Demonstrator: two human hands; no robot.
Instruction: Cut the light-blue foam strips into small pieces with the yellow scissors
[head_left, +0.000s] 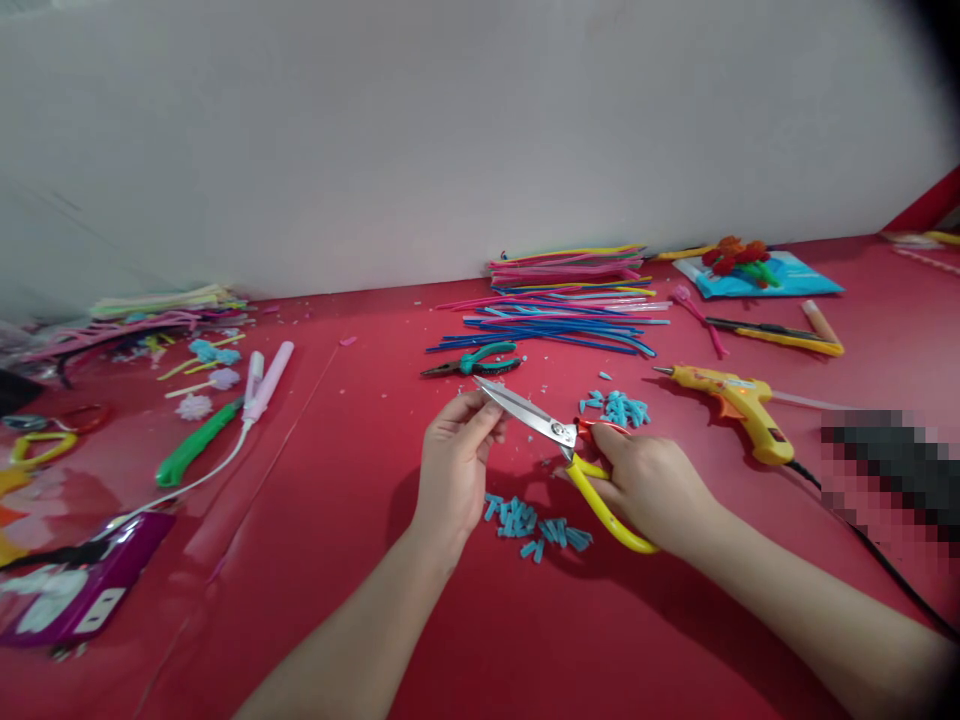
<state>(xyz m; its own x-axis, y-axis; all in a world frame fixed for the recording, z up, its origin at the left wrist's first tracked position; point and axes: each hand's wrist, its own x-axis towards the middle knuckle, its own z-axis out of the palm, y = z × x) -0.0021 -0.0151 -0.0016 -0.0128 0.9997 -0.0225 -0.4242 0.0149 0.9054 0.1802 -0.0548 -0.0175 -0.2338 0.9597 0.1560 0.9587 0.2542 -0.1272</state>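
My right hand (651,485) grips the yellow handles of a pair of scissors (559,435), whose silver blades point up and left. My left hand (457,455) is pinched closed right at the blade tips, holding something too small to make out. Below and between the hands lies a pile of short cut blue pipe-cleaner pieces (536,525). A second small heap of blue pieces (619,408) lies just beyond the scissors.
On the red table (375,600) lie teal-handled pliers (476,362), long blue and pink pipe cleaners (562,310), a yellow glue gun (739,400) with its black cord, a green-handled tool (196,442), a pink wand (268,380), and craft clutter at left.
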